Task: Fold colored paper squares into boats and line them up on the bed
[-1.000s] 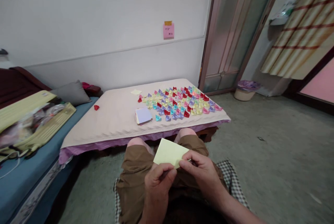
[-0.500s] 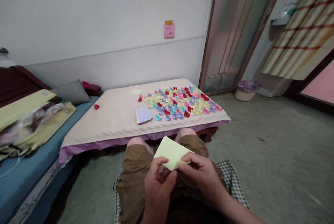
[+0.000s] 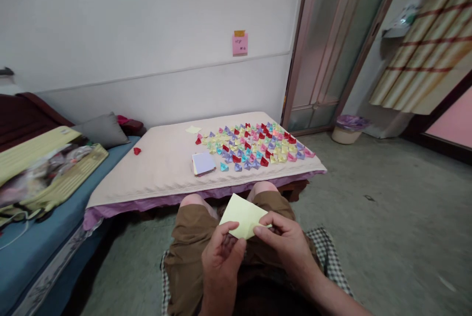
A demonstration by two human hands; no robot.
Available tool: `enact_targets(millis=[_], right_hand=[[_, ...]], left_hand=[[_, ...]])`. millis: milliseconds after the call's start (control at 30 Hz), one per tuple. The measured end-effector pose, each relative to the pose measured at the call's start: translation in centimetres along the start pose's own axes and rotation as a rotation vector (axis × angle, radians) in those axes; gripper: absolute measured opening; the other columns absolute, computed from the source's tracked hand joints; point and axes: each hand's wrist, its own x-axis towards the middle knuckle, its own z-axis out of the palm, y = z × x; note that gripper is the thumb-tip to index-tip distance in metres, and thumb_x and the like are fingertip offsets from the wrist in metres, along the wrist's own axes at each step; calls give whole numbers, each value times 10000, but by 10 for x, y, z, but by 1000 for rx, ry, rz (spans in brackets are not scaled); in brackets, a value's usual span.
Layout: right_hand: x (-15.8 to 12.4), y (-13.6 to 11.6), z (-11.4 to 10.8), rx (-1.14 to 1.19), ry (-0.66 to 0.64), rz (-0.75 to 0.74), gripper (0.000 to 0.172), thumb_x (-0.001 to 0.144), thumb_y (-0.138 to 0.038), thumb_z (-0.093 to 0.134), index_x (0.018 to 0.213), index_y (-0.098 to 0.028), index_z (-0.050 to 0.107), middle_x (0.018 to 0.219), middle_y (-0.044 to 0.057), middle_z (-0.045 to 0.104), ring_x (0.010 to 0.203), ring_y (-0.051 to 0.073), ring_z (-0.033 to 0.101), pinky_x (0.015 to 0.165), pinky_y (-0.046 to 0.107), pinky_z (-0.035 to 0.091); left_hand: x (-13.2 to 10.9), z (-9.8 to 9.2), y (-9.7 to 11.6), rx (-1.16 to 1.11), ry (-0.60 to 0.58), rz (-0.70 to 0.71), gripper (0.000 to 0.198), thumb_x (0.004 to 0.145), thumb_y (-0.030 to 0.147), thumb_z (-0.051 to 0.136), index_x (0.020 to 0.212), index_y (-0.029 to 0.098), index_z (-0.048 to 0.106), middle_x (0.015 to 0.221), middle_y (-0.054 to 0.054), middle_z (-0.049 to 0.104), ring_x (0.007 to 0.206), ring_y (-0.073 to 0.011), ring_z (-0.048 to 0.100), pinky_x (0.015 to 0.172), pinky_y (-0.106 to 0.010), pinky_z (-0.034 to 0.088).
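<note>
A pale yellow sheet of paper (image 3: 242, 214) is held over my lap, folded along its lower edge. My left hand (image 3: 220, 262) pinches its lower left part with thumb and fingers closed. My right hand (image 3: 285, 245) pinches the lower right edge, fingertips pressed on the fold. Ahead, on a low cloth-covered table (image 3: 162, 168), lie several small folded paper pieces (image 3: 254, 146) in red, yellow, blue, purple and pink. A stack of paper sheets (image 3: 203, 163) with a lilac top sheet sits left of them.
One red folded piece (image 3: 136, 151) lies alone at the table's left edge. A blue mattress (image 3: 33, 247) with a yellow bag and a grey pillow (image 3: 104, 130) is at the left. A lined bin (image 3: 347, 128) stands by the sliding door. Bare concrete floor stretches right.
Both hands shifted slightly along the sheet's lower edge, pressing the fold; the paper sits a little lower and more tilted than a second ago.
</note>
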Motion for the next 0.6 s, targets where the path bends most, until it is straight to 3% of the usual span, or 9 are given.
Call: enact_targets(millis=[267, 600], right_hand=[[0, -4, 6, -16, 59, 32, 326, 615, -423, 746, 569, -165, 551, 499, -17, 578, 464, 103, 436, 458, 213, 299], [0, -2, 10, 31, 99, 54, 296, 626, -366, 742, 582, -176, 518, 464, -32, 575, 456, 108, 481, 463, 201, 325]], left_hand=[[0, 1, -2, -3, 26, -31, 293, 672, 272, 728, 930, 174, 628, 694, 10, 658, 615, -115, 587, 570, -200, 458], [2, 1, -9, 82, 49, -21, 270, 706, 274, 692, 938, 162, 614, 699, 1, 646, 624, -126, 585, 579, -214, 461]])
